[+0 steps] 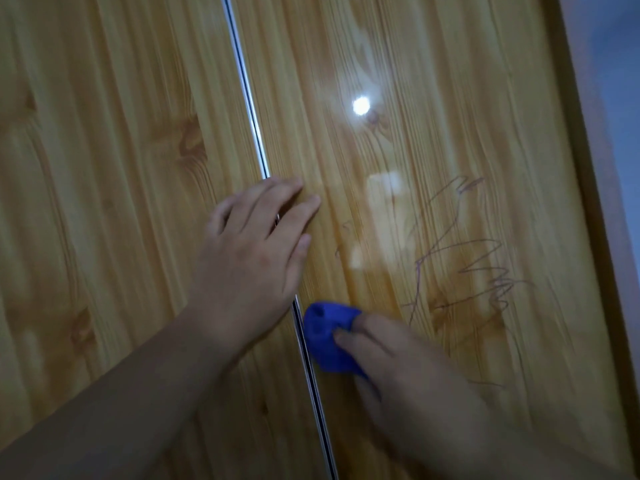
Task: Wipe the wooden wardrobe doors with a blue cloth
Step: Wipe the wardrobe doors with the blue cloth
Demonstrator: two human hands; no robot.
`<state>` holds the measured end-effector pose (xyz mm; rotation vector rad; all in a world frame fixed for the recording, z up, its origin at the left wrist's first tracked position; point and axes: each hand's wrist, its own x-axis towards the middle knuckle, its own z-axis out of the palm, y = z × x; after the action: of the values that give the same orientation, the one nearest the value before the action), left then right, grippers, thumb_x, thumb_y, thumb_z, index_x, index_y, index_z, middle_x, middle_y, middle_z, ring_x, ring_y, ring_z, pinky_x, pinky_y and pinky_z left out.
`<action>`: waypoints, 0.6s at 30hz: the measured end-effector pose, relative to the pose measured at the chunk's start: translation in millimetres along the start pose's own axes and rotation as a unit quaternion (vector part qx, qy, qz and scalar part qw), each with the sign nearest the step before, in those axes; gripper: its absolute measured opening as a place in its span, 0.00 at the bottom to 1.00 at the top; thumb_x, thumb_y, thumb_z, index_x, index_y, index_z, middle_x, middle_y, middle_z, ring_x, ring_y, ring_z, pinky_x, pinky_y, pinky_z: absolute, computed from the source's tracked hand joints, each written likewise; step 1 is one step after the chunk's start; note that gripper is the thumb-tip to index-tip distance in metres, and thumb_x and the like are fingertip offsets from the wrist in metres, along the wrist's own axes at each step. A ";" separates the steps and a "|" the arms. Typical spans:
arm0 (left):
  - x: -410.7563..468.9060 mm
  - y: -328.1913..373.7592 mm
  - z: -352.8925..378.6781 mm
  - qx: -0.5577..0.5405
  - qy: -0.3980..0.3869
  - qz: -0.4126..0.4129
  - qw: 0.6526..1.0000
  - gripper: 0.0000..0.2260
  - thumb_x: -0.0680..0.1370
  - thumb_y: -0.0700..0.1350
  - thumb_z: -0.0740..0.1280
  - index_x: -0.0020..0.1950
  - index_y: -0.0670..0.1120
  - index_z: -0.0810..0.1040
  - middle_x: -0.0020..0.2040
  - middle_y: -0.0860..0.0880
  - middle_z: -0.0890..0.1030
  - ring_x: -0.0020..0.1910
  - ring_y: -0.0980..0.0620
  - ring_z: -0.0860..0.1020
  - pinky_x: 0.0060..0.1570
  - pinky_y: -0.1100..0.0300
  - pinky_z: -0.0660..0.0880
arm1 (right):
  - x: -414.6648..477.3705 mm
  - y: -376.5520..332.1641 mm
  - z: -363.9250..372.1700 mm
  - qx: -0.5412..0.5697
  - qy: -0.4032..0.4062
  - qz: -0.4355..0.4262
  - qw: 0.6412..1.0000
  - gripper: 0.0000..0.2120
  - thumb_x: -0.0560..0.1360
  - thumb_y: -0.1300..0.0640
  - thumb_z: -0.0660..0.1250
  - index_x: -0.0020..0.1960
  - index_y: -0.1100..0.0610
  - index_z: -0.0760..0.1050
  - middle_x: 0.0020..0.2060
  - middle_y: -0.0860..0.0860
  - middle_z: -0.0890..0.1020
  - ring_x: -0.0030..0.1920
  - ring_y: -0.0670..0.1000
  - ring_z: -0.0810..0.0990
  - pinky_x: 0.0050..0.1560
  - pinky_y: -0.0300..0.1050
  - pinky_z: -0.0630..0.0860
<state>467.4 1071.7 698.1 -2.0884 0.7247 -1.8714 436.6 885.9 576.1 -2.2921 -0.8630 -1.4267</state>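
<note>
Two glossy wooden wardrobe doors fill the view, the left door (104, 202) and the right door (398, 133), split by a thin metal seam (249, 95). My left hand (256, 251) lies flat across the seam, fingers spread and pressed on the wood. Lower down, my right hand (391, 355) grips a bunched blue cloth (325, 337) and presses it on the right door just beside the seam. Purple scribble marks (478, 268) cover the right door, to the right of the cloth.
The wardrobe's side edge (585, 202) runs down the right, with a pale bluish wall (620, 98) beyond it. A bright lamp reflection (361, 106) shines on the right door above my hands.
</note>
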 end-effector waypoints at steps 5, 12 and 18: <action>-6.1 4.1 6.1 0.011 0.010 -0.007 1.000 0.20 0.85 0.49 0.60 0.77 0.48 0.72 0.77 0.46 0.73 0.78 0.45 0.68 0.75 0.43 0.63 | -31.7 -9.2 30.6 0.025 -0.037 -0.027 0.999 0.13 0.74 0.57 0.67 0.57 0.54 0.83 0.47 0.49 0.83 0.39 0.50 0.81 0.30 0.47 0.80; -5.8 7.9 3.8 -0.006 -0.002 -0.014 1.000 0.20 0.86 0.47 0.60 0.78 0.46 0.70 0.78 0.45 0.72 0.80 0.44 0.66 0.80 0.44 0.57 | -17.7 5.7 18.1 -0.025 -0.032 -0.086 0.995 0.12 0.76 0.59 0.67 0.59 0.55 0.80 0.48 0.51 0.79 0.42 0.52 0.78 0.35 0.46 0.80; -4.6 6.6 -2.6 -0.022 -0.006 -0.010 1.000 0.21 0.85 0.46 0.60 0.78 0.46 0.71 0.77 0.45 0.73 0.79 0.45 0.67 0.79 0.44 0.60 | 40.0 35.2 -27.7 -0.071 0.011 -0.116 0.991 0.17 0.72 0.61 0.69 0.60 0.61 0.80 0.50 0.56 0.79 0.43 0.54 0.79 0.36 0.46 0.81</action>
<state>463.3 1068.8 691.3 -2.1385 0.7505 -1.8690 452.4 856.8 626.3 -2.3354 -1.0827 -1.6562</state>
